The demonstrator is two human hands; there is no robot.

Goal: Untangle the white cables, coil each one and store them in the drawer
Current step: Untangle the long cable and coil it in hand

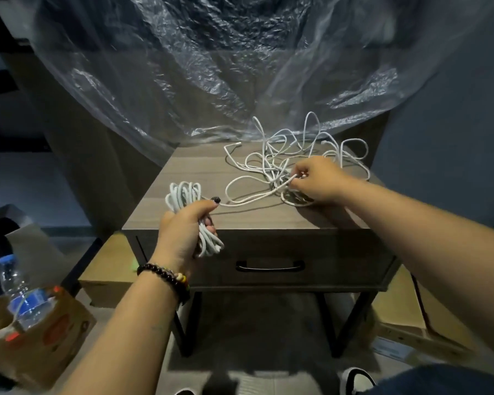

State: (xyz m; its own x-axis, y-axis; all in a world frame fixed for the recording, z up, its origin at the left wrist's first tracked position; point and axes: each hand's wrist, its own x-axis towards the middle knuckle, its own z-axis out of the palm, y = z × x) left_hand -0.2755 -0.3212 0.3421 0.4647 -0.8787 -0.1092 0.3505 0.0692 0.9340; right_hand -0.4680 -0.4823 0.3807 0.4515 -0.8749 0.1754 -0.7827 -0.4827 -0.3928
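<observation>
Working on the knot now — the person's right hand (314, 181) is down in the tangle of white cables (291, 158) on the tabletop (183, 172), thumb and fingertips pinching a strand right at the snarled middle. Loops from that heap sprawl toward the back edge, a few standing up against the crinkled plastic sheet (211, 67) hanging behind. One loose plug end (238, 143) lies clear at the far left of the pile.

Over on the other side, the left hand (183, 232) is clenched around a coiled bundle (187, 212) of white cable, held just off the front left corner of the tabletop, above the drawer front. A single strand runs from that bundle across the wood to the tangle, so the coil looks unfinished — judging by this, the step in hand is freeing more length from the knot to keep winding.

The drawer (268, 252) below is closed, its dark handle (270, 266) untouched, so storing is a good way off; the task looks less than half done.

What the next move calls for: tease the pinched strand out of the snarl without pulling it tighter, then feed the slack to the coil. A hard tug could cinch the knot or drag the whole heap across the tabletop.

Off to the left, a water bottle (20, 295) stands in a cardboard box (40, 346), well apart from the action.
</observation>
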